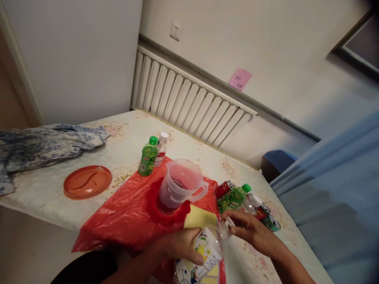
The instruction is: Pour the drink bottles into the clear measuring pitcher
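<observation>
My left hand (186, 243) is wrapped round a clear plastic bottle (209, 252) with a white, colourfully drawn label. The bottle lies tilted, its neck pointing up and right. At its whitish mouth end, the thumb and fingers of my right hand (253, 230) are closed; whether a separate cap is between them I cannot make out. Just beyond stands a translucent measuring jug (177, 187) with some dark contents, on a red scalloped dish (154, 207). Yellow paper (201, 217) lies partly behind the bottle, over a red plastic bag (115, 217).
A green-capped bottle (148, 156) and a white-capped bottle (162, 148) stand behind the bag. Several drink bottles and cans (233, 198) lie at the right. An orange lid (88, 182) and patterned cloth (50, 146) are on the left. A radiator (183, 98) lines the wall.
</observation>
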### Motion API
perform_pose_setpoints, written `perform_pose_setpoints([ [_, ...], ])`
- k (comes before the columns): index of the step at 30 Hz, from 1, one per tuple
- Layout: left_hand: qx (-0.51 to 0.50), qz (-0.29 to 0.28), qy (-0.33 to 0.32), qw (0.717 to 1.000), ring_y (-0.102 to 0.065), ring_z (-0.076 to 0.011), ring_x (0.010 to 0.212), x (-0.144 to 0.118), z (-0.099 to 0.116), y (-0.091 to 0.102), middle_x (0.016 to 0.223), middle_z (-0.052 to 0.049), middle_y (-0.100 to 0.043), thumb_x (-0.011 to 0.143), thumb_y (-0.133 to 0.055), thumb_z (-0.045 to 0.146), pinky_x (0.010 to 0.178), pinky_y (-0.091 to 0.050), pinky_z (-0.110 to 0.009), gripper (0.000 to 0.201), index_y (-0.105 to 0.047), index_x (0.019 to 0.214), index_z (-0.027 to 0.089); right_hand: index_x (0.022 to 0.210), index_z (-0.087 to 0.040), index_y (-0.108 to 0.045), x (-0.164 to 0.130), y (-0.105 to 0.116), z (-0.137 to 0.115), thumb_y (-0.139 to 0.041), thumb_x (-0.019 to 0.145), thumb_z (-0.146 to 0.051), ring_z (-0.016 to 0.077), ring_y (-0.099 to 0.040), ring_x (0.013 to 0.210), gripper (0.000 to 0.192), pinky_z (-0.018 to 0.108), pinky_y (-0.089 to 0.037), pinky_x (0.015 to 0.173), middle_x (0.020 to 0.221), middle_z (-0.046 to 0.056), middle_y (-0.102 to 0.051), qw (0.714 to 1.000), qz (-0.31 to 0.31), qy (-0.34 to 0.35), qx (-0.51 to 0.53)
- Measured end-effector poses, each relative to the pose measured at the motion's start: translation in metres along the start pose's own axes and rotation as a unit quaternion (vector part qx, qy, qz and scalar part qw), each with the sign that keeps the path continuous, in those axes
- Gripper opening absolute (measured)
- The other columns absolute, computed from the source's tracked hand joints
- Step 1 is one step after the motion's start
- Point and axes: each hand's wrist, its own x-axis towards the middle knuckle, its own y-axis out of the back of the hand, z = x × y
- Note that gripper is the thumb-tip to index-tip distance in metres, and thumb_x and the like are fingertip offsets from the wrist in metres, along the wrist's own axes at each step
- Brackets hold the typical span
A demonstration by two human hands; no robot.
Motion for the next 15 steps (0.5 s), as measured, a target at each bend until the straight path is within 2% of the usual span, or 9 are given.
perform_pose_setpoints([
  [5,0.032,-0.002,0.061,0.998,-0.063,-0.0217,0.092,-0.013,0.001,-0.002,0.104,-0.002,-0.068,0.05,-0.091,0.035,0.074,-0.05,-0.029,0.069,-0.061,0.11,0.021,0.105,-0.022,-0.072,0.012,-0.006,0.026,-0.071,0.074,-0.048,0.0241,-0.061,0.084,0.04,0.035,-0.05,0.075,0.092,0.004,-0.07,0.995,0.096,0.01,-0.005],
  [10,0.025,-0.009,0.089,0.996,-0.062,-0.0255,0.1,-0.017,0.005,-0.006,0.108,-0.004,-0.068,0.046,-0.093,0.029,0.074,-0.052,-0.03,0.074,-0.061,0.113,0.021,0.101,-0.018,-0.071,0.037,-0.037,0.069,-0.065,0.071,-0.03,0.028,-0.063,0.093,0.033,0.039,-0.049,0.08,0.101,0.008,-0.071,0.981,0.168,-0.021,-0.09],
  [15,-0.037,-0.014,0.035,0.999,-0.063,-0.0206,0.092,-0.014,-0.001,-0.003,0.107,-0.004,-0.067,0.049,-0.092,0.033,0.076,-0.049,-0.028,0.073,-0.061,0.113,0.019,0.1,-0.019,-0.071,0.048,-0.068,0.09,-0.063,0.073,-0.026,0.0284,-0.062,0.094,0.029,0.039,-0.047,0.086,0.096,0.008,-0.07,0.975,0.136,0.018,-0.177],
])
